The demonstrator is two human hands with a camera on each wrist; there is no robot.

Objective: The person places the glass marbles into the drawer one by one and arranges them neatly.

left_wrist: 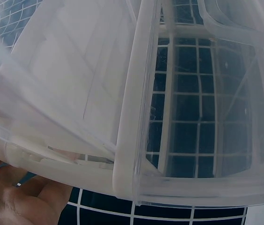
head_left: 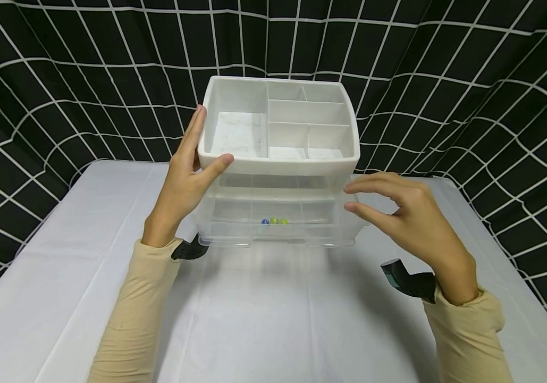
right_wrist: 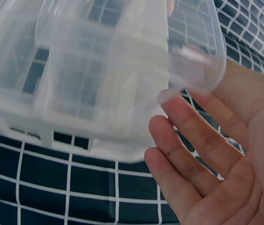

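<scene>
A white desktop drawer organizer stands at the middle of the head view, its top divided into compartments. Below that top, a transparent drawer is pulled forward. Inside it sit a few small marbles, blue and yellow-green. My left hand holds the organizer's left side, thumb over the front rim and fingers along the side. At the drawer's right side is my right hand, thumb and fingers apart and fingertips close to its edge. In the right wrist view, the right fingers are extended; whether they touch the drawer I cannot tell.
A white cloth covers the table. Black fabric with a white grid hangs behind it and along both sides. Dark camera mounts extend from both wrists over the table.
</scene>
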